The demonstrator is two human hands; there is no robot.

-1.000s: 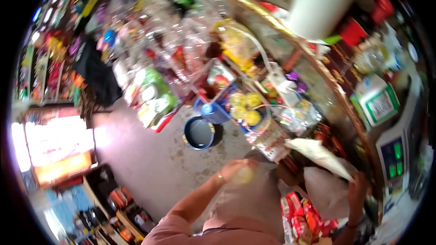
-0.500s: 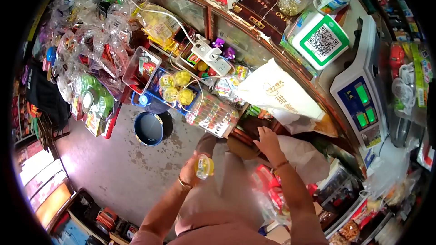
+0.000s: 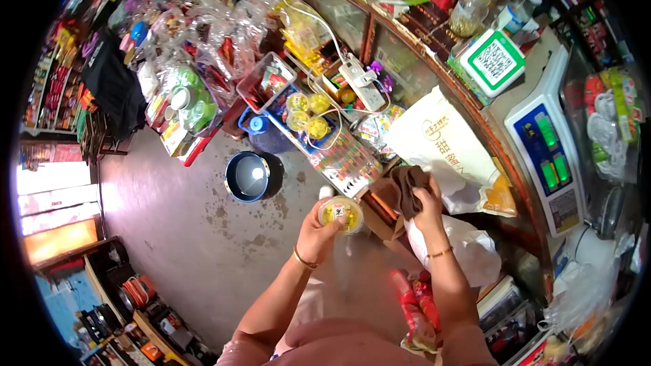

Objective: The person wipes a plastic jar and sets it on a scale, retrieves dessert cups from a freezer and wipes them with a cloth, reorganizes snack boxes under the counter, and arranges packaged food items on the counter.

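My left hand (image 3: pixel 316 233) is closed around a small round clear tub (image 3: pixel 347 211) with yellow contents and a label on top. In my right hand (image 3: pixel 428 207) is a bunched brown cloth (image 3: pixel 401 187), pinched between the fingers over an open cardboard box (image 3: pixel 390 225). Several similar yellow tubs (image 3: pixel 308 122) stand together on a blue crate beyond my left hand. A tray of small colourful packs (image 3: pixel 346 163) lies just ahead of the tub. To the right of the cloth leans a cream printed bag (image 3: pixel 441 129).
A round blue bin (image 3: pixel 245 177) stands on the floor to the left. A power strip (image 3: pixel 363 83) with white cords lies across the goods. Plastic-wrapped goods (image 3: pixel 196 34) crowd the far left; a digital scale (image 3: pixel 546 156) and a QR code sign (image 3: pixel 494 62) are at right.
My right hand has picked up the brown cloth from the box area and raised it. My left hand has moved forward and right with the tub, and the view has turned.
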